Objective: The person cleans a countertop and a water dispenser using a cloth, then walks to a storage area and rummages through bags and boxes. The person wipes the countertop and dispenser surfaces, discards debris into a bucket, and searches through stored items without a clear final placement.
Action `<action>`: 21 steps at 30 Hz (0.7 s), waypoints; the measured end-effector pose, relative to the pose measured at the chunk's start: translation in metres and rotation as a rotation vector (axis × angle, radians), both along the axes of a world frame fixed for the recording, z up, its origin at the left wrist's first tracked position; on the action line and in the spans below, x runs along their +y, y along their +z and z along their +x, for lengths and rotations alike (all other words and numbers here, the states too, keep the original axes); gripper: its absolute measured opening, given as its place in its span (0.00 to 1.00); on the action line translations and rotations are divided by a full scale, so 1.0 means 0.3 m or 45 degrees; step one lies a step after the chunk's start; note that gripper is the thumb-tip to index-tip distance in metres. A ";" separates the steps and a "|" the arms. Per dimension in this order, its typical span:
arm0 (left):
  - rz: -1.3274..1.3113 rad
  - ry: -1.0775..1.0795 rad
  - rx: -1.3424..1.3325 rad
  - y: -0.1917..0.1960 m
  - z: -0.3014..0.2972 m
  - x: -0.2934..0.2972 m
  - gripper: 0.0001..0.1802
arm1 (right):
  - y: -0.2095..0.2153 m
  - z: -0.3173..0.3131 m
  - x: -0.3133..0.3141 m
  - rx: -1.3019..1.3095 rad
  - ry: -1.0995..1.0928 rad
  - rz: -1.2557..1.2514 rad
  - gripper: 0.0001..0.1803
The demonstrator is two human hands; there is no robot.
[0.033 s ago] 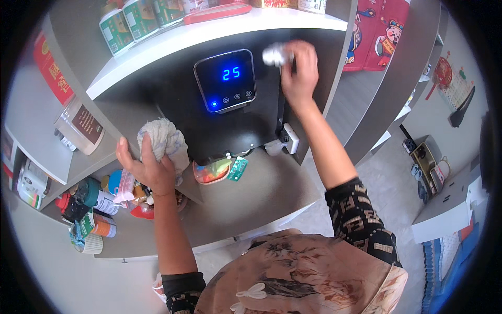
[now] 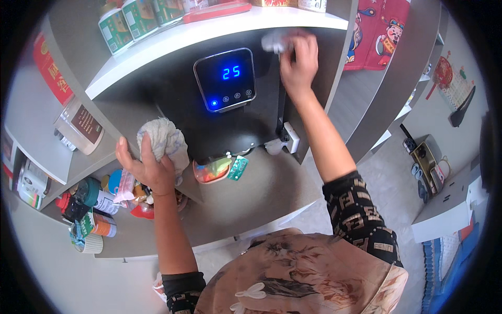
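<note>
Left grip [image 2: 150,170] on cloth [image 2: 164,137] — grey counter [image 2: 256,196], pale floor [image 2: 384,175]

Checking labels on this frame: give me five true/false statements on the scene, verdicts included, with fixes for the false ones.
1. The left grip touches a crumpled light cloth. True.
2. The right grip is empty. False: the right grip holds a whitish wad, blurred.
3. The display shows red digits. False: the display's digits glow blue.
4. A green flat pack lies right of the small tray. True.
5. The green-labelled containers stand below the display. False: they stand on the white shelf above it.
</note>
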State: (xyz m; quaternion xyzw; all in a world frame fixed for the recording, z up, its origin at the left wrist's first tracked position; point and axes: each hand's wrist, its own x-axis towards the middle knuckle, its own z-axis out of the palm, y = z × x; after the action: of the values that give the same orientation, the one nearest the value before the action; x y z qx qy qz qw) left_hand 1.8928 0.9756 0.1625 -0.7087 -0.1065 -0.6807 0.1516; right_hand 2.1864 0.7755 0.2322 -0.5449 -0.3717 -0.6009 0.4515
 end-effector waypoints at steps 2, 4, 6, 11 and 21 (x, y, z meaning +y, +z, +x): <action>-0.012 0.033 0.025 -0.003 -0.005 0.000 0.25 | 0.066 0.037 0.074 -0.081 0.036 0.155 0.18; -0.007 0.059 0.041 -0.006 -0.012 0.002 0.24 | 0.084 0.067 0.089 -0.208 -0.068 0.060 0.18; -0.010 0.079 0.048 -0.009 -0.011 0.006 0.23 | 0.062 0.073 0.081 -0.234 -0.058 -0.008 0.19; -0.042 0.013 0.038 -0.016 0.002 0.008 0.25 | -0.102 0.063 0.055 -0.076 -0.071 -0.115 0.20; -0.048 0.008 0.017 -0.014 0.004 0.002 0.27 | -0.603 -0.055 0.017 0.351 -0.059 -0.384 0.18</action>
State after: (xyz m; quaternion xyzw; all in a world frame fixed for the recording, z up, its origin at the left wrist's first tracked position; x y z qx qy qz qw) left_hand 1.8940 0.9764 0.1582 -0.7158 -0.1207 -0.6732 0.1411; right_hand 2.1698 0.7805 0.0512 -0.6919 -0.3795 -0.4684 0.3975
